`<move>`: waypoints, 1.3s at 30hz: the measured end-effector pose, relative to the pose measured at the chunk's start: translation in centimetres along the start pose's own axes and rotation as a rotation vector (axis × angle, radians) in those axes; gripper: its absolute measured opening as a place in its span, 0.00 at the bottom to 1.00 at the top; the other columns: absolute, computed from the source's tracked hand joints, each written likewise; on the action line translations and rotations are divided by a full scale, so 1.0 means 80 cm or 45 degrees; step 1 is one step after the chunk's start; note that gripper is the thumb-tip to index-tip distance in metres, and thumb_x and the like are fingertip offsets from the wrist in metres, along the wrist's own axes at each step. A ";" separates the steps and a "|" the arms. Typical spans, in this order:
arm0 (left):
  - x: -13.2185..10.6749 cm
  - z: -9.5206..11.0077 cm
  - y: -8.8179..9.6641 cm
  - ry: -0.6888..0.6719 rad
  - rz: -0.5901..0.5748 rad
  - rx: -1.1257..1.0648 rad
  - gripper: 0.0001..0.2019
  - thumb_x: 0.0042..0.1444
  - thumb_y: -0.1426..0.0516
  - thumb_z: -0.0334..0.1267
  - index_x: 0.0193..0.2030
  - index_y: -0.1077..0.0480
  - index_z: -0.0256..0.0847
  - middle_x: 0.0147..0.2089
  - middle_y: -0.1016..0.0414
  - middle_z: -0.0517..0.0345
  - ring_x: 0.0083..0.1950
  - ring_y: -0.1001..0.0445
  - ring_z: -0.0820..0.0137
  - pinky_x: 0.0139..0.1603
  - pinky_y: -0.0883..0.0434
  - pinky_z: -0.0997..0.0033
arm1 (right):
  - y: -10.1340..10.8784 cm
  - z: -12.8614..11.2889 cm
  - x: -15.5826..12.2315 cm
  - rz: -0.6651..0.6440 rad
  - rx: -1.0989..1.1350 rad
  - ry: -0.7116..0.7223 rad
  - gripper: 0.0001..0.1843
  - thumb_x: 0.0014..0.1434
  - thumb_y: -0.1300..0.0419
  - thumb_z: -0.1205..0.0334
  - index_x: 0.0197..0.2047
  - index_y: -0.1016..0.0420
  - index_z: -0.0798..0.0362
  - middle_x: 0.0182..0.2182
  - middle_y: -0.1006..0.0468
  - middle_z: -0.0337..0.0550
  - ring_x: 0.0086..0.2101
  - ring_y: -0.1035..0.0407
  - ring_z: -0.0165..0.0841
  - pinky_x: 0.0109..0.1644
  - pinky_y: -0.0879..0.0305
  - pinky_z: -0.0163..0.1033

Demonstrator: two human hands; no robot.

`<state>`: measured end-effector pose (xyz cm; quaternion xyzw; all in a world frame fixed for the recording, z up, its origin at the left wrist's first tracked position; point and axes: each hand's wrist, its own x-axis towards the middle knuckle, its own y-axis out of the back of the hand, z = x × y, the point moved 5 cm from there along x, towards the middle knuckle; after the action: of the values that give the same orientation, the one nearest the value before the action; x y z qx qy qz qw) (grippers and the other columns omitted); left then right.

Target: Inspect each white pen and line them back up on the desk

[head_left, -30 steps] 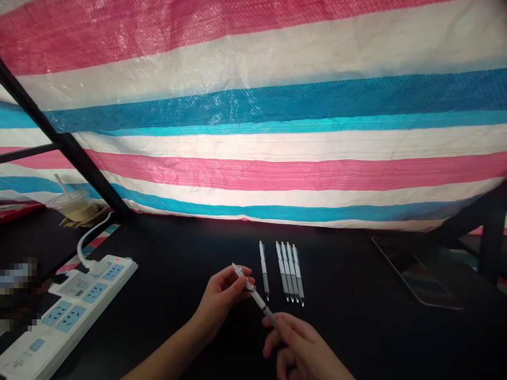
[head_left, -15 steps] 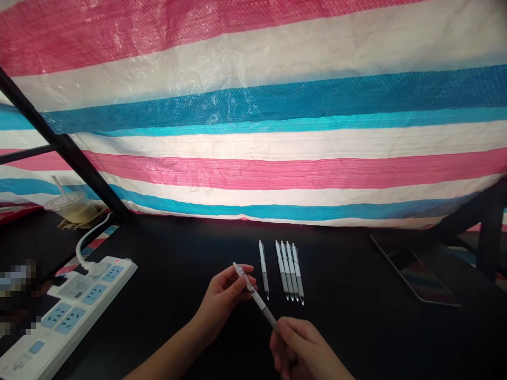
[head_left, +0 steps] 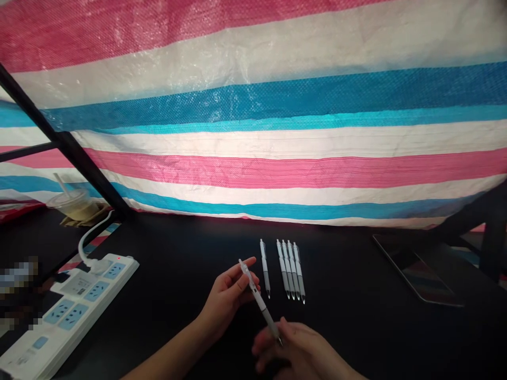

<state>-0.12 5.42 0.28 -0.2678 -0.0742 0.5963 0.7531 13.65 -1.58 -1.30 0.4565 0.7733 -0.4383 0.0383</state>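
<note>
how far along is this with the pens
Done: five white-and-grey retractable pens lie side by side on the black tabletop, one set slightly apart. In hand: a sixth pen, held by the left hand, its tip end at the right hand. Left: no further pens show in view.

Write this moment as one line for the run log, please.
left hand: holds white-grey pen | right hand: at pen's lower end | nearby: five pens lying on black table
</note>
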 end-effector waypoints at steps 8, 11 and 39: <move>0.001 0.005 -0.005 -0.145 0.051 0.390 0.22 0.54 0.38 0.42 0.54 0.35 0.42 0.34 0.20 0.54 0.33 0.25 0.68 0.34 0.27 0.70 | -0.006 -0.010 -0.002 -0.153 0.171 -0.034 0.34 0.59 0.45 0.42 0.53 0.28 0.66 0.49 0.25 0.65 0.50 0.30 0.49 0.58 0.44 0.53; 0.004 0.002 -0.003 -0.129 0.072 0.402 0.18 0.53 0.37 0.42 0.48 0.33 0.41 0.33 0.20 0.54 0.32 0.25 0.68 0.33 0.26 0.69 | -0.003 -0.008 0.001 -0.142 0.205 -0.067 0.32 0.60 0.45 0.44 0.52 0.27 0.67 0.47 0.25 0.65 0.49 0.29 0.48 0.57 0.44 0.52; 0.007 0.006 0.005 -0.162 0.178 0.327 0.20 0.50 0.36 0.44 0.47 0.33 0.40 0.33 0.19 0.52 0.32 0.23 0.66 0.34 0.25 0.67 | -0.001 -0.009 0.002 -0.166 0.248 -0.064 0.33 0.63 0.50 0.45 0.51 0.28 0.70 0.45 0.24 0.66 0.46 0.27 0.48 0.54 0.42 0.50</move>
<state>-0.48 6.17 0.38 -0.1353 -0.0260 0.6677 0.7316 13.73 -0.98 -0.92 0.3958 0.7539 -0.5242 -0.0155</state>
